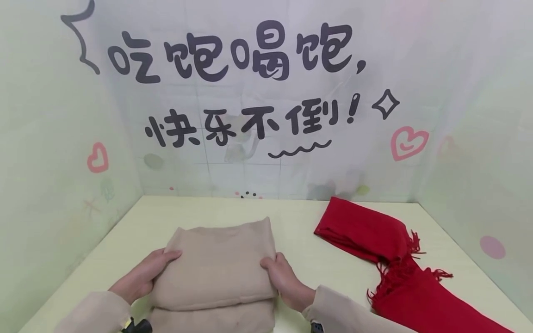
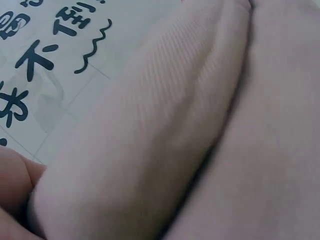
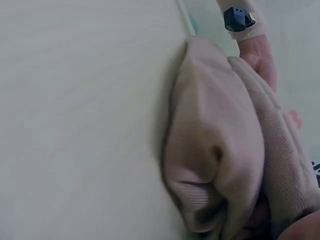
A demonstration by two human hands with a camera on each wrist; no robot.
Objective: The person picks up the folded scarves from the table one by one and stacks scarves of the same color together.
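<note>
A beige knitted cloth (image 1: 216,263), folded into a thick bundle, fills the near left of the table in the head view. Its upper folded part is raised and tilted; the lower part (image 1: 212,319) lies in front of it. My left hand (image 1: 145,273) grips the left edge with the thumb on top. On the opposite edge, my right hand (image 1: 287,282) pinches the fabric the same way, fingers hidden behind it. Close up in the left wrist view, the cloth (image 2: 135,135) shows fine ribbing and a dark gap between two layers. The right wrist view shows its bulging folded side (image 3: 215,130).
A red fringed scarf (image 1: 362,229) lies at the right of the pale table (image 1: 300,231), one part folded and the other stretching towards the near right corner. Printed wall sheets (image 1: 250,175) enclose the back and both sides.
</note>
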